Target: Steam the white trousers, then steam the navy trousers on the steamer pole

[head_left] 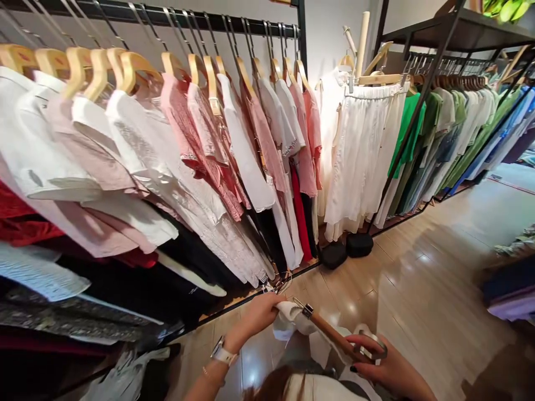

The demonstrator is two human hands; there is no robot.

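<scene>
Low in the view, my left hand is closed on the edge of a white garment. A wooden clip hanger slants down to the right from there, its metal clip close to the white cloth. My right hand is wrapped round the hanger's other end. A grey loop-shaped piece shows at those fingers; I cannot tell what it is. More white fabric hangs below the hanger, partly hidden by the hanger and by my head and hair.
A black rail of white and pink tops runs along the left. White skirts hang beyond it, then a rack of green and blue clothes. Two black blocks stand on the tiled floor. Folded clothes lie at the right edge.
</scene>
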